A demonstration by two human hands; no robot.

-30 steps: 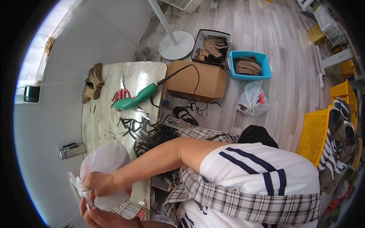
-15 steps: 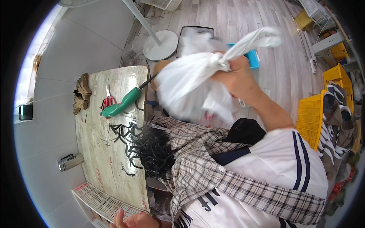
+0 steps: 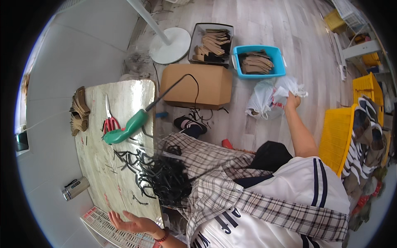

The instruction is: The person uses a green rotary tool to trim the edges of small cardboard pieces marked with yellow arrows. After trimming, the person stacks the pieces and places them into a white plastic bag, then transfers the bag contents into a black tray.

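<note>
My right hand [image 3: 292, 101] reaches out over the floor at the right, its fingers closed on the gathered top of a white plastic bag [image 3: 260, 101] with some red marking. The bag rests on the floor beside the blue bin; what it holds is hidden. Low at the left, my left hand [image 3: 131, 222] is open with its fingers apart. It hovers above a white slatted basket [image 3: 99, 215] by the table corner and holds nothing.
On the table [image 3: 97, 165] lie a green-handled tool [image 3: 128, 127], red scissors [image 3: 111, 122], black strips [image 3: 163, 171] and brown pieces [image 3: 79, 109]. A cardboard box [image 3: 198, 87], blue bin [image 3: 269, 56], grey box [image 3: 211, 44], fan base [image 3: 170, 45] and yellow crate [image 3: 336, 138] stand on the floor.
My right hand has lowered the plastic bag from in front of me to the floor, farther right. The boxes and blue bin are now uncovered. My left hand has come further into view.
</note>
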